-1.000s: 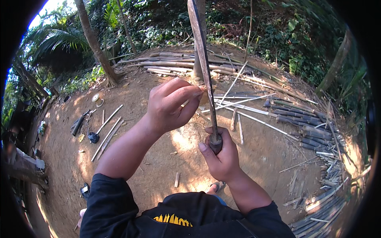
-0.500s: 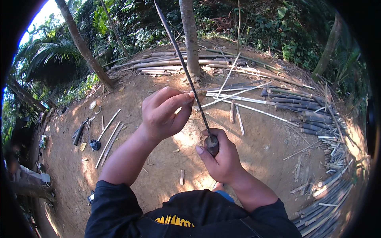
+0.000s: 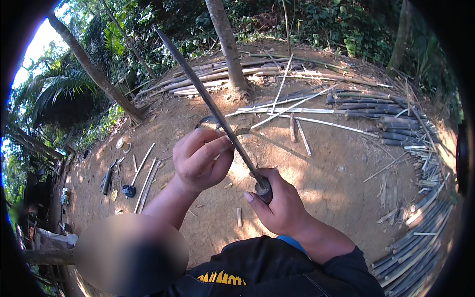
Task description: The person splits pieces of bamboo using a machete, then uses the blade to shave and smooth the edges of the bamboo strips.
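Observation:
My right hand [image 3: 279,203] is wrapped round the dark rounded handle of a machete [image 3: 198,84], thumb along the handle's near side. Its long narrow blade rises up and to the left, away from me. Beside the blade's lower half, my left hand [image 3: 204,158] is closed in a pinch, fingertips at or against the blade. A small curved brown piece [image 3: 242,131] shows just past the blade near those fingertips, and a dark rounded edge shows above the knuckles. What the left fingers hold is too hidden to name. A blurred patch covers my left upper arm.
Cut bamboo poles [image 3: 366,106] and split strips [image 3: 302,111] lie ahead and to the right, with a larger bamboo pile [image 3: 415,252] at the lower right. Left on the dirt are thin strips [image 3: 146,183], a black bag [image 3: 128,191] and a spool [image 3: 120,143]. A tree trunk [image 3: 225,44] stands ahead.
The machete's blade has tilted further left, its tip swinging left and lower, and its flat shows more. My left hand has shifted slightly left and down, still pinched by the blade.

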